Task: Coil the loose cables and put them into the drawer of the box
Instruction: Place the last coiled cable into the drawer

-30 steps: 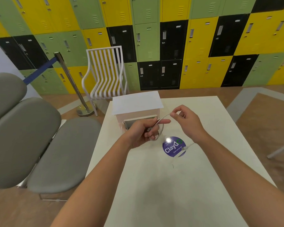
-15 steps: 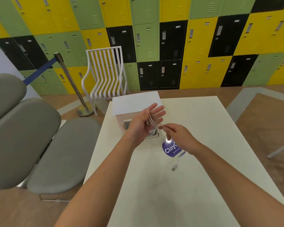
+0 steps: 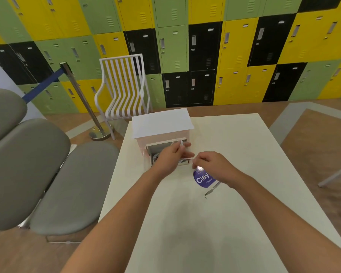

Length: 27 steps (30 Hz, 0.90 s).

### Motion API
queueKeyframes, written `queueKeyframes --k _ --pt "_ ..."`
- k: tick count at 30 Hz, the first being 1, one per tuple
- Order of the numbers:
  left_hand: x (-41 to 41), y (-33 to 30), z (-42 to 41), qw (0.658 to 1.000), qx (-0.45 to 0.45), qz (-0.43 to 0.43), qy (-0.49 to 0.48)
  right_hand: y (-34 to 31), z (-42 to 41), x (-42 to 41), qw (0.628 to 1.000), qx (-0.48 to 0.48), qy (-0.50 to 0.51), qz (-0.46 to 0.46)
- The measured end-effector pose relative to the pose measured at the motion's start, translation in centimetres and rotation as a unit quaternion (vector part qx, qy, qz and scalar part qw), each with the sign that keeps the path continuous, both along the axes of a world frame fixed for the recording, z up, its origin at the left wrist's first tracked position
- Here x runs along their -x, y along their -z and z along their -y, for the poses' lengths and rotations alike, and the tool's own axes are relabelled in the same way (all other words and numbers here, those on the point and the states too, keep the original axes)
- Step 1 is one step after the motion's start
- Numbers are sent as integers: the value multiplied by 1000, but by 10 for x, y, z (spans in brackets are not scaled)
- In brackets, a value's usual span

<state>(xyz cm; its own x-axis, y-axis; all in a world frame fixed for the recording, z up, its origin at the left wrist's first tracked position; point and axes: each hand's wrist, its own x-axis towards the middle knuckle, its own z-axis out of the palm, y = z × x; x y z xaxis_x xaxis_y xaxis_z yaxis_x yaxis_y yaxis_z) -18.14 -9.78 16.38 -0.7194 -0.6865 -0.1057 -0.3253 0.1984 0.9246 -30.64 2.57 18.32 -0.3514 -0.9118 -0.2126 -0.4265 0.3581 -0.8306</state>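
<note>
A thin white cable [image 3: 180,143] is looped round the fingers of my left hand [image 3: 170,157], which holds it just above the open drawer [image 3: 152,152] of the small white box [image 3: 161,123]. My right hand [image 3: 213,167] pinches the cable's loose run a little right of the left hand. The cable's free end with its plug [image 3: 210,191] hangs below my right wrist, near the table. Some pale cable lies inside the drawer, mostly hidden by my left hand.
A round purple sticker [image 3: 202,178] lies on the cream table [image 3: 244,146] under my right hand. Grey padded seats [image 3: 37,170] stand left of the table, a white slatted chair [image 3: 124,87] and a stanchion post [image 3: 81,99] behind it.
My left hand has dropped toward the drawer with more loops on its fingers. My right hand has come in close to it, and the free cable end is shorter.
</note>
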Motion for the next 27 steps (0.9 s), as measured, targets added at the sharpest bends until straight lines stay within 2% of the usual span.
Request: queueKeyframes --k 4,8,13,19,23,27 --pt "-2 1 -3 997 13 60 49 -2 2 8 999 4 22 26" --pt "-2 -5 -1 996 -13 63 66 -1 7 14 998 34 38 35" --pt "-7 -19 -5 978 -195 -20 67 -2 9 21 997 71 41 -1" --pt "-6 -22 -13 943 -310 -107 52 1 9 26 997 68 37 3" --pt "-1 -18 -15 941 -315 -113 51 5 6 21 993 82 54 68" --pt "1 -18 -18 950 -291 -103 53 9 6 18 992 88 92 21"
